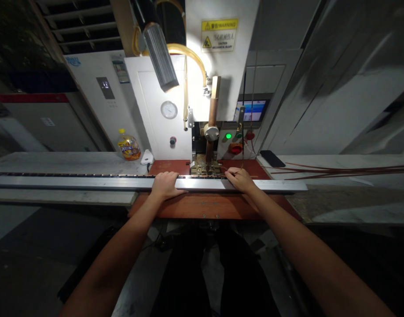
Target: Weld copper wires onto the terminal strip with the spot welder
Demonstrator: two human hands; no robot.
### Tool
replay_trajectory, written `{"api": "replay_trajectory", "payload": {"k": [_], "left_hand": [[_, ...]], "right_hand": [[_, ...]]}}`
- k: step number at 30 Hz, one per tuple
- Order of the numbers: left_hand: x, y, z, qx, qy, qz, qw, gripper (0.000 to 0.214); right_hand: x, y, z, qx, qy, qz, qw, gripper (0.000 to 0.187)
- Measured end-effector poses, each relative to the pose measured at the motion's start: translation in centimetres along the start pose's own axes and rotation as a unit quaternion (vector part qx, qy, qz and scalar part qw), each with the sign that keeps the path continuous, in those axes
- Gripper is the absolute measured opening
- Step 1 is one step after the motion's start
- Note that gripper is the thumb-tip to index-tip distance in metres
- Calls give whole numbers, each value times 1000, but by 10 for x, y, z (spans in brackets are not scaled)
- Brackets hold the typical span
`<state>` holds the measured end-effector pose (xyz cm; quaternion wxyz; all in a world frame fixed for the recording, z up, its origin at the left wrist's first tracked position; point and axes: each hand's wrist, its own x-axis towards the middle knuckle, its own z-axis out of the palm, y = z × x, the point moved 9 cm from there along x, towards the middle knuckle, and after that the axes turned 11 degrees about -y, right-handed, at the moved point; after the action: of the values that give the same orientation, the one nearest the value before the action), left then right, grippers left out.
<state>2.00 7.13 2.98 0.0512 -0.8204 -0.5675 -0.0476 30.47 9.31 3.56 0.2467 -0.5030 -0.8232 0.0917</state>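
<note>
A long silvery metal bar (205, 183) runs from left to right across the bench in front of a machine. My left hand (165, 185) grips the bar left of the machine's work spot, fingers over the top and thumb along the near side. On the right, my right hand (240, 179) is closed in a pinch at the bar's far edge; what its fingertips hold is too small to name. Between both hands, an upright copper-coloured electrode rod (209, 152) points down at a small metal fixture (202, 166). Dark pieces with coppery bits line the bar's far edge.
A reddish-brown board (189, 207) lies under the bar. Thin brown strips (337, 169) and a black phone (272, 158) lie at right. A yellow-capped bottle (128, 145) stands at left. Overhead hangs a lamp (160, 57). A green button (228, 136) glows.
</note>
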Motion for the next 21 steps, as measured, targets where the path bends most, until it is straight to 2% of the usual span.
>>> {"api": "replay_trajectory", "payload": {"k": [21], "left_hand": [[3,9,0,2,-12,-2,1000,66]], "right_hand": [[-4,8,-3,-12,3,3,1000,36]]}}
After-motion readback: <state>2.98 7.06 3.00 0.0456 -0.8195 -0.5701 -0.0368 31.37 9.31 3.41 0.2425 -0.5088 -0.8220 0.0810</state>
